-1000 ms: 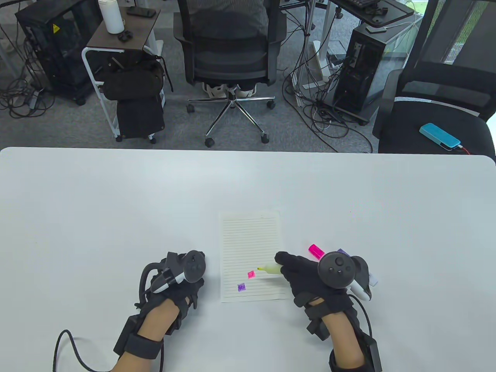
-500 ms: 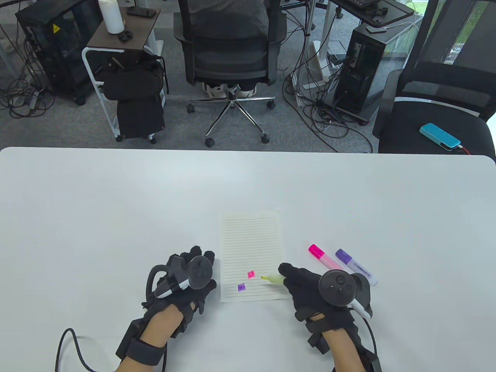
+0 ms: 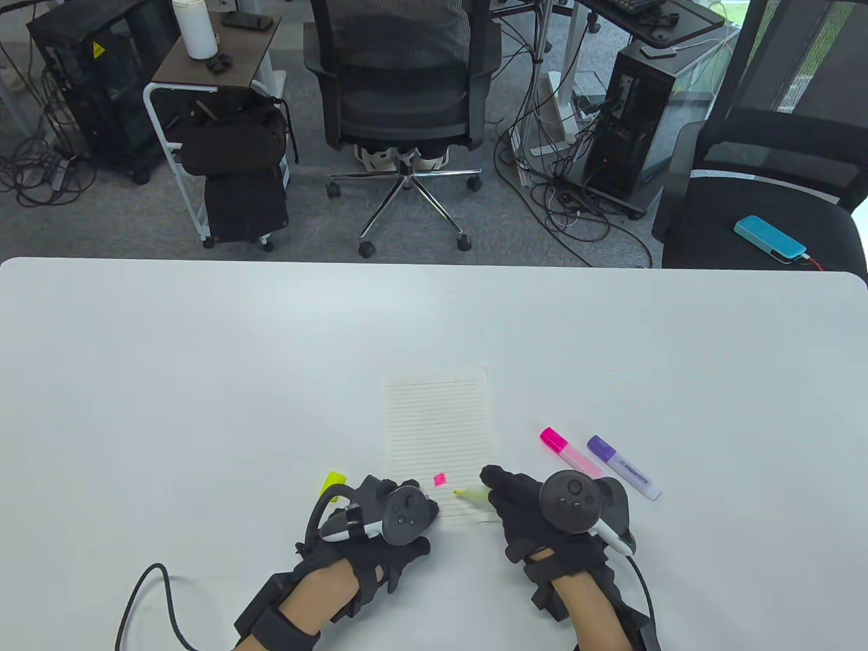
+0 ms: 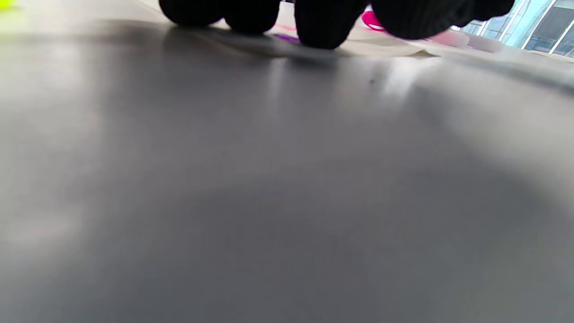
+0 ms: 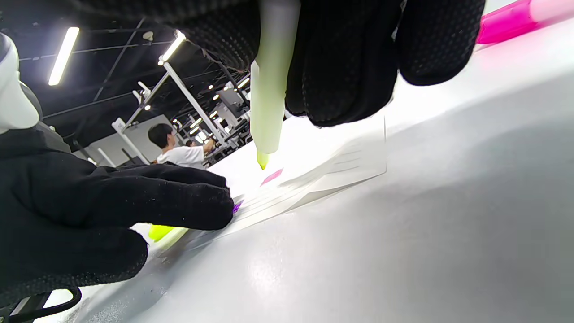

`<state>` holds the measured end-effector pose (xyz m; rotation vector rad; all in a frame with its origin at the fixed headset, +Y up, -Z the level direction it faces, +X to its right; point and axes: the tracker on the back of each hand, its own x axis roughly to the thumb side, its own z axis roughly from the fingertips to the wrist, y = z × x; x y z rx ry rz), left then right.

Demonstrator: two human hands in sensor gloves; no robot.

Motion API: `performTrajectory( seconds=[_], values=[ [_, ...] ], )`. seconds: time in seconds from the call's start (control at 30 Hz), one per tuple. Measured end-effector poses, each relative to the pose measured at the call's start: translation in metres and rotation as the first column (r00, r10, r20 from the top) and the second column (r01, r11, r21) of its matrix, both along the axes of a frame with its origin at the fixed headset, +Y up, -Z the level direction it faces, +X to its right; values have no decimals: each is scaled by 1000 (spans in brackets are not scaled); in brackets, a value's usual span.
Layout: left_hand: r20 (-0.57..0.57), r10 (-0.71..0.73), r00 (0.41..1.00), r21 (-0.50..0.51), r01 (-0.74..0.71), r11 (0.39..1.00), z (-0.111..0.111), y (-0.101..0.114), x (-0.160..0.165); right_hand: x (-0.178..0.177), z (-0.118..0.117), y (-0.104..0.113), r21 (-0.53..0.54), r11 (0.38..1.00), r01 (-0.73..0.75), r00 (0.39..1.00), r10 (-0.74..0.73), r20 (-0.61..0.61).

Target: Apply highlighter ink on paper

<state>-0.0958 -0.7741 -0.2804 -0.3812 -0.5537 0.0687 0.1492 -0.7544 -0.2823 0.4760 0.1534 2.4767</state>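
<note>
Here the yellow highlighter [image 3: 472,494], uncapped and pale-bodied, sits pinched in the right hand's [image 3: 536,515] grip, and only the right wrist view shows its tip [image 5: 262,161] held just above the lined paper [image 3: 437,434] near a pink mark [image 3: 440,480]. The left hand [image 3: 390,525] presses straight fingers [image 5: 179,204] flat on the paper's near-left corner beside a purple mark [image 5: 236,207]. Pink [image 3: 568,452] and purple [image 3: 622,467] highlighters lie capped on the tabletop [image 3: 203,380] right of the sheet, a yellow cap [image 3: 333,481] to its left.

pink highlighter [image 3: 568,453], purple highlighter [image 3: 622,467] crowd paper's [image 3: 437,420] right
</note>
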Motion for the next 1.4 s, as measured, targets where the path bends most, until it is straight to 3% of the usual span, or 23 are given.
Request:
performTrajectory(
  seconds=[0.53,0.9,1.4],
  values=[
    [-12,8,1000,-23,-8,1000,0,-1,-1,-13,1,-2,18,993,-120,993,120,-6],
    [-17,7,1000,-32,-8,999,0,-1,-2,-14,3,3,-21,990,-138,990,137,-23],
    [-19,4,1000,-34,-4,999,0,-1,-1,-15,2,-1,15,990,-137,991,137,7]
  ],
)
